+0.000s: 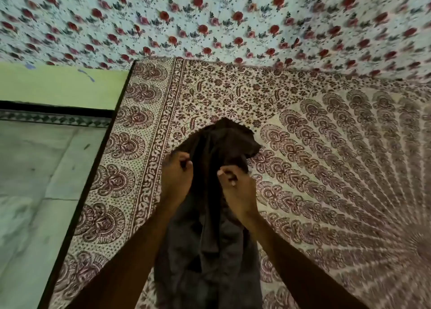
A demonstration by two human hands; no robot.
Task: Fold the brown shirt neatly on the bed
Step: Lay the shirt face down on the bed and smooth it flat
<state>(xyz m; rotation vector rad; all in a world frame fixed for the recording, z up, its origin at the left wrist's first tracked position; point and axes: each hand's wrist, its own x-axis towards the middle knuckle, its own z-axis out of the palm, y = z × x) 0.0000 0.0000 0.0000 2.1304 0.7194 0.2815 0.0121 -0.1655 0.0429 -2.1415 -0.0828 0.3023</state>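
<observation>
Gripping brown shirt (pixel 210 215) | left hand (pixel 176 175) | right hand (pixel 238 187) | bunched between

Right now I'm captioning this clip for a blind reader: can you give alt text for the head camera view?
Two bare hands, left hand and right hand, grip a bunched brown shirt over a bed sheet printed in maroon and cream. A rose-print cloth shows beyond the sheet, and grey floor at the left.
</observation>
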